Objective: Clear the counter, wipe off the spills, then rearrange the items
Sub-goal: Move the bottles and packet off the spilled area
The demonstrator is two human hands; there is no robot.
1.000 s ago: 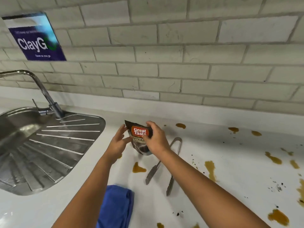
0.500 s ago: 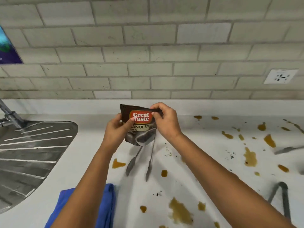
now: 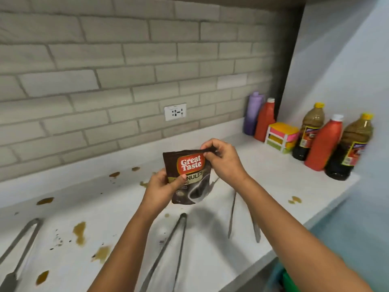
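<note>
A: Where the white counter (image 3: 280, 178) meets the brick wall, what stands at its far right corner?

B: A row of bottles: two dark bottles (image 3: 349, 148) with yellow caps, two red bottles (image 3: 323, 144), one purple bottle (image 3: 252, 114), and a small stack of coloured sponges (image 3: 281, 137) between them.

A: And on the counter's open surface?

B: Brown spills (image 3: 80, 231) lie scattered toward the left edge and along the back edge, one also near the right edge. Three pairs of metal tongs (image 3: 168, 247) lie toward the near edge, well apart.

A: Where is the coffee pouch (image 3: 189, 178)?

B: Held upright in the air above the middle of the counter, label toward the camera.

A: How do the hands hold it?

B: The left hand (image 3: 162, 188) grips its lower left side, thumb across the label. The right hand (image 3: 221, 161) pinches the top right corner.
</note>
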